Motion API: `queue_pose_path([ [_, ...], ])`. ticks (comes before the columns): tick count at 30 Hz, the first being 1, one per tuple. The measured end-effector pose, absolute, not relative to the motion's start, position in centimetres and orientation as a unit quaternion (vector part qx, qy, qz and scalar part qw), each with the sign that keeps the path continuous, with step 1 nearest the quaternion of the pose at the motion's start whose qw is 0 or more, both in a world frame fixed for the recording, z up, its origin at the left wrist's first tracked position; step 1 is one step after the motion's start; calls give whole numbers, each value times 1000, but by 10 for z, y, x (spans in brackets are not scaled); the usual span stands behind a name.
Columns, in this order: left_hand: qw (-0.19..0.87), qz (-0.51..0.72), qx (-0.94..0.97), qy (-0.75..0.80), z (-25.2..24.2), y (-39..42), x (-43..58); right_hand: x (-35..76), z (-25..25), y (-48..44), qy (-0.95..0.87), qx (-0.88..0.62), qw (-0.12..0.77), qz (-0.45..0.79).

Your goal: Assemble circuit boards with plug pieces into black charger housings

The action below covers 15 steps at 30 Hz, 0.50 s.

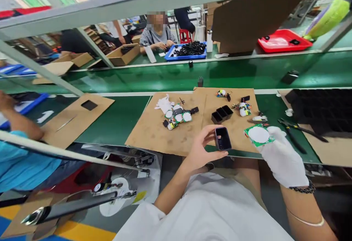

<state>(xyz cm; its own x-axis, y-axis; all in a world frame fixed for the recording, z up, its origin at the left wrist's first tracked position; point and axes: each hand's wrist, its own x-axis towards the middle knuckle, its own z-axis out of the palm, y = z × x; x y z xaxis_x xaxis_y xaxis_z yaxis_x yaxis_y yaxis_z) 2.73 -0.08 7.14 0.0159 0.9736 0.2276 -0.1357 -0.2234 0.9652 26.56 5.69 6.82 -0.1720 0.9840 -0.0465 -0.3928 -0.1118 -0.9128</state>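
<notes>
Bare, my left hand (202, 145) grips a small black plastic case (223, 138) by its sides, its hollow face turned up toward me. My right hand (284, 156) wears a white glove and holds a green circuit board (258, 135) with a round white disc on it. Both hands are over the front edge of the cardboard sheet (145, 123). Beyond my left hand stand several open black cases (222, 114) side by side. A cluster of circuit boards with white discs (178, 117) lies to the left, and more wired boards (244, 109) lie behind my right hand.
Black-handled pliers (293, 136) lie right of my glove, beside a stack of black trays (321, 111). A white glove (164, 103) rests on the cardboard. At left, a co-worker's arm (20, 120) reaches over another sheet. A green conveyor belt (154, 76) runs behind, under a metal frame.
</notes>
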Motion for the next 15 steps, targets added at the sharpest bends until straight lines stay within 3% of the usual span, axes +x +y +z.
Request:
queue_pose_path([
  [5,417,573,590,387,92,-9,39,246,107,25,-555,-278,682,387],
  [15,337,566,642,393,103,-13,43,231,119,22,-709,-118,616,321],
])
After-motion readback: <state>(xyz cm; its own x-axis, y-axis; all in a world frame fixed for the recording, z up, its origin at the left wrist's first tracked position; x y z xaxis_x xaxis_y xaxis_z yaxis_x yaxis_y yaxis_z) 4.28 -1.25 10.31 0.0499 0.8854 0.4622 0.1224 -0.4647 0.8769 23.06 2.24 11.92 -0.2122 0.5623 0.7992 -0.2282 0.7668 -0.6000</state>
